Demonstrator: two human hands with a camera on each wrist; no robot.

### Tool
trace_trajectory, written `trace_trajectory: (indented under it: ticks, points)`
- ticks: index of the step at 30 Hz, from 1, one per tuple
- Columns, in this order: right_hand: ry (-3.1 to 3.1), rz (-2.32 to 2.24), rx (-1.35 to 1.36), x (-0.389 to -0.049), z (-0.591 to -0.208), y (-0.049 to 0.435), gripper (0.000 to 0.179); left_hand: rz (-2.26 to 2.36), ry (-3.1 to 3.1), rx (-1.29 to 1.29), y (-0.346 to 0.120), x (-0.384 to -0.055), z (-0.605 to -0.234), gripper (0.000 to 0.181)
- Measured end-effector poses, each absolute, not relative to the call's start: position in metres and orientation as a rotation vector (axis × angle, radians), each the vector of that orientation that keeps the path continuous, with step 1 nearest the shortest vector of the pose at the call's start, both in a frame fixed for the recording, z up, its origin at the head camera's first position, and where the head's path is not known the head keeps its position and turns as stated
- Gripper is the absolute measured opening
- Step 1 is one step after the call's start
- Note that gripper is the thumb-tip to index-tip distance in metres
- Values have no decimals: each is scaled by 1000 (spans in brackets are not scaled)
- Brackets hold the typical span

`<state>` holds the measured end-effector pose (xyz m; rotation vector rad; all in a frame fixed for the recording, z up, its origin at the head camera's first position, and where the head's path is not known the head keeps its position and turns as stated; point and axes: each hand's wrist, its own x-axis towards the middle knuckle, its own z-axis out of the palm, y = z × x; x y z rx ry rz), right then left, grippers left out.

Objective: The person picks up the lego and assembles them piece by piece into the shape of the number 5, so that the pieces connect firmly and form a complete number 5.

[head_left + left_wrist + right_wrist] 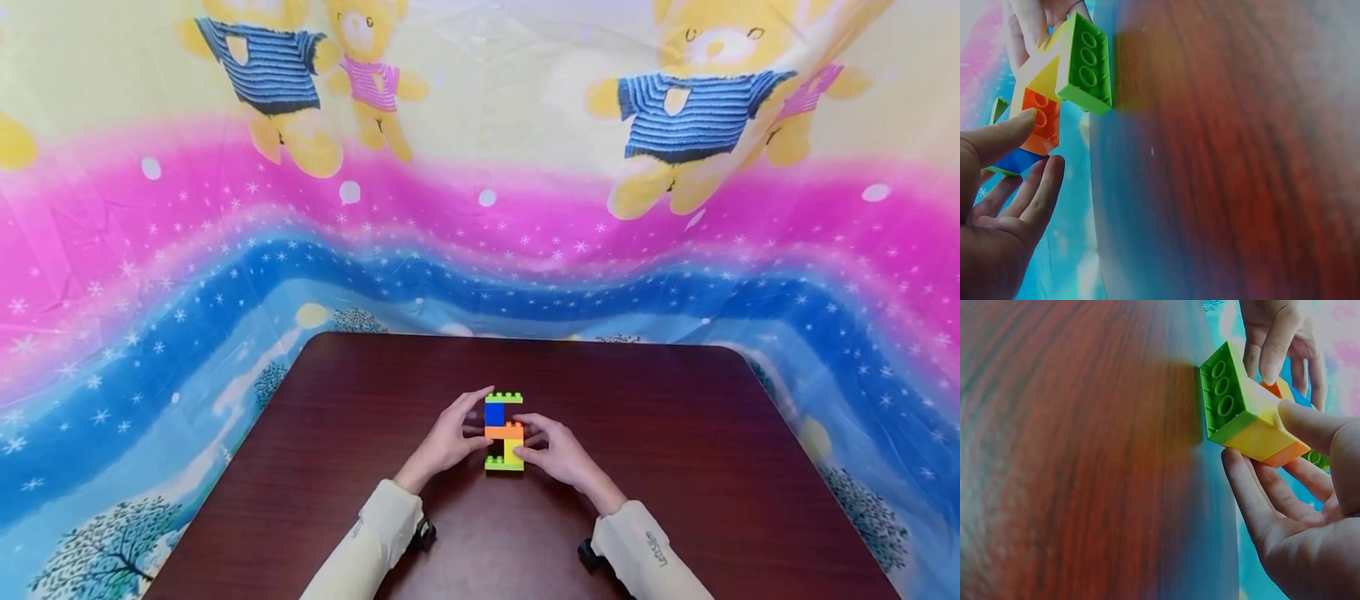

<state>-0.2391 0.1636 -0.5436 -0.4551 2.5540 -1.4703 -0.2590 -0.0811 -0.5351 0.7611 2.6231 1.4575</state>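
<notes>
A small stack of toy building bricks is between the two hands in the head view. From bottom to top it has a light green brick (495, 467), a yellow brick (511, 452) on the right side, an orange brick (502, 432), a blue brick (495, 413) on the left side and another light green brick (504, 399). My left hand (452, 435) holds it with the thumb at the orange brick and fingers by the blue one. My right hand (561, 452) pinches the yellow part between thumb and fingers. Both wrist views reveal the hollow underside of the bottom green brick (1225, 394).
A dark reddish-brown wooden table (360, 392) lies beneath the hands. Behind it hangs a printed cloth (480, 250) with teddy bears and snowflakes. Light sleeves (375, 533) cover both forearms, with a dark band at each wrist.
</notes>
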Motion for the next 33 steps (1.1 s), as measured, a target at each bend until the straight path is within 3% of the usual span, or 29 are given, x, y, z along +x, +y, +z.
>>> trace_trajectory:
  ticks: [12, 33]
  points:
    - [2431, -1507, -456, -239, -542, 165, 88, 1416, 2573, 731, -83, -273, -531, 87]
    - [2474, -1476, -412, -248, -544, 169, 88, 1250, 2526, 748, -81, -294, -532, 82]
